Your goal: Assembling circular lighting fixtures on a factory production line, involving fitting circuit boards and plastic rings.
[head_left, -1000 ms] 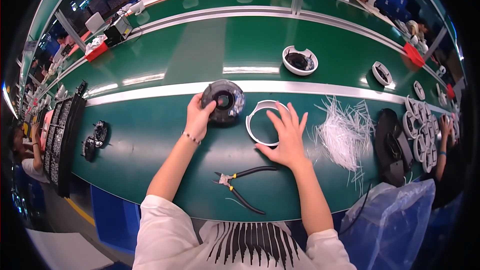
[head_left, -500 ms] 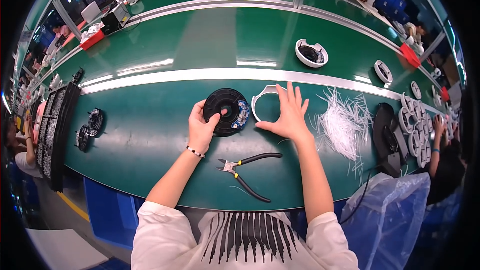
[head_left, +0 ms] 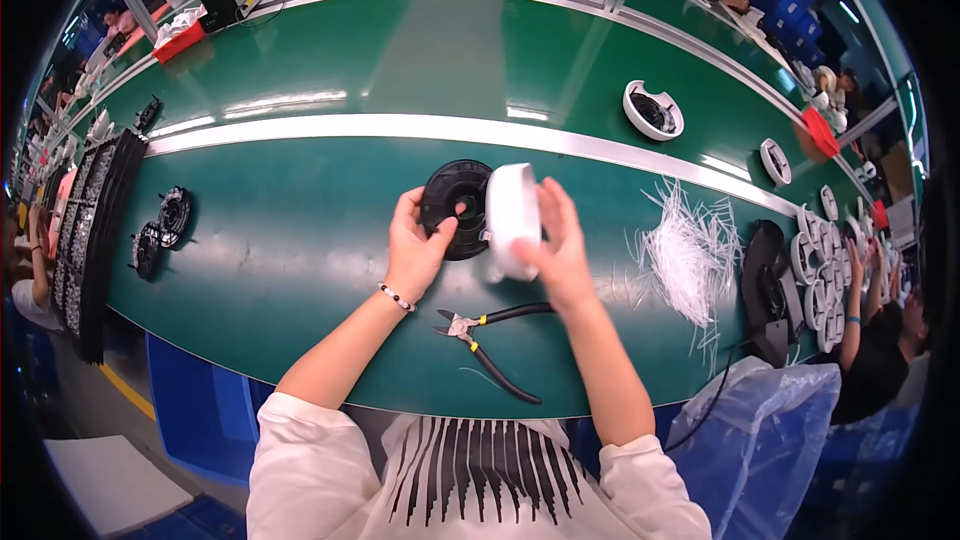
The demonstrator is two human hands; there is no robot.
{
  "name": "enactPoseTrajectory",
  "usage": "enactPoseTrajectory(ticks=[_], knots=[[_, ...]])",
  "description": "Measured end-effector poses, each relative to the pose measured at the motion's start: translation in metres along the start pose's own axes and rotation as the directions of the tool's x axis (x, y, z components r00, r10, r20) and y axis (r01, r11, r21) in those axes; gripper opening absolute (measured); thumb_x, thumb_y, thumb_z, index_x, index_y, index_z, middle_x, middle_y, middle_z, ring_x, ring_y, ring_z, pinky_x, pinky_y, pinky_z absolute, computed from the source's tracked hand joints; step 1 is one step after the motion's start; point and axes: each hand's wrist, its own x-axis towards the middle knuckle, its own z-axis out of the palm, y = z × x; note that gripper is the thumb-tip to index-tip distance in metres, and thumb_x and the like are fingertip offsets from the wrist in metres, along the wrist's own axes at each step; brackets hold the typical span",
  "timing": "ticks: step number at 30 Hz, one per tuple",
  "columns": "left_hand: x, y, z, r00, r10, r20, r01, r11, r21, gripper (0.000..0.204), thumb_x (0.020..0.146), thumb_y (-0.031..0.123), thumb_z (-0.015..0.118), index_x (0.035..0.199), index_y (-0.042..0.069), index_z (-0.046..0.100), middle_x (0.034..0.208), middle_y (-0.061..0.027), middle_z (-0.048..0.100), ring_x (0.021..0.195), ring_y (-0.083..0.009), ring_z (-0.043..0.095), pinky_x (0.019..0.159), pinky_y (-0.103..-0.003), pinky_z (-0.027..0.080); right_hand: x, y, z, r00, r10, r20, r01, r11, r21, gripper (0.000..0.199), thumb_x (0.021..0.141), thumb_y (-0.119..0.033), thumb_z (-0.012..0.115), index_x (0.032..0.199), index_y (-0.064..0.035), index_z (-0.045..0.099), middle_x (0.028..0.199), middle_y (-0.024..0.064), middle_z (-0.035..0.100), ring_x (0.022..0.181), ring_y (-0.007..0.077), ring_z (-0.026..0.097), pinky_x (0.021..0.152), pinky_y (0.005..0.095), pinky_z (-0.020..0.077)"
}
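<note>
A round black plastic disc [head_left: 447, 190] is gripped at its left side by my left hand [head_left: 416, 252], thumb across its face. My right hand [head_left: 558, 245] holds a white ring-shaped housing [head_left: 512, 210] on edge, its outer wall facing me. The housing overlaps the disc's right part and hides most of the blue circuit board there; whether the two touch I cannot tell. Below them, side cutters [head_left: 464, 329] with black and yellow handles lie spread on the green bench [head_left: 290, 270].
White cut strips [head_left: 688, 255] lie heaped right of my hands, beside a black tool [head_left: 768, 285] and stacked white housings [head_left: 818, 280]. Black round parts [head_left: 172, 217] and a black rack [head_left: 92, 240] stand left. A white housing with a black insert [head_left: 653, 111] sits beyond the metal strip.
My right hand has lifted the white housing off the bench, tipped it on edge and brought it left against or in front of the disc. The left hand has shifted slightly right.
</note>
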Motion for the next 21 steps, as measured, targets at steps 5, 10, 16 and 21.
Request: enactPoseTrajectory(ticks=[5,10,16,21], knots=[[-0.019,0.020,0.009,0.964,-0.025,0.264,-0.017,0.988,0.156,0.057,0.071,-0.003,0.057,0.121,0.002,0.031,0.114,-0.0102,0.047,0.106,-0.0174,0.046,0.089,-0.030,0.039,-0.013,0.005,0.018,0.975,-0.216,0.047,0.217,0.894,-0.393,0.097,0.056,-0.020,0.078,0.130,0.0003,0.018,0.125,0.0170,0.033,0.114,0.0245,0.038,0.094,0.0348,0.0326],[-0.018,0.022,-0.003,0.781,-0.197,0.593,0.422,0.866,-0.268,0.072,0.067,0.006,0.054,0.131,0.007,0.020,0.127,-0.0079,0.035,0.118,-0.0216,0.036,0.099,-0.036,0.027,-0.015,0.002,0.016,0.986,-0.157,0.049,0.163,0.975,-0.151,0.102,0.054,-0.025,0.079,0.130,0.0004,0.017,0.127,0.0187,0.027,0.117,0.0254,0.033,0.096,0.0359,0.0304],[-0.014,0.033,0.003,0.774,-0.409,0.483,0.633,0.522,-0.571,0.058,0.084,0.049,0.034,0.122,0.005,0.038,0.116,-0.0146,0.046,0.107,-0.0292,0.046,0.087,-0.047,0.041,-0.022,-0.005,0.021,0.958,-0.220,0.186,0.283,0.837,-0.468,0.108,0.048,-0.031,0.081,0.130,0.0003,0.018,0.133,0.0219,0.020,0.122,0.0342,0.024,0.099,0.0412,0.0253],[-0.008,0.031,0.002,0.773,-0.351,0.529,0.625,0.565,-0.538,0.061,0.083,0.048,0.033,0.124,0.003,0.035,0.111,-0.0158,0.050,0.100,-0.0268,0.051,0.085,-0.042,0.043,-0.022,-0.001,0.022,0.953,-0.209,0.219,0.284,0.866,-0.411,0.110,0.046,-0.030,0.082,0.130,-0.0002,0.017,0.133,0.0217,0.019,0.122,0.0342,0.024,0.099,0.0413,0.0254]])
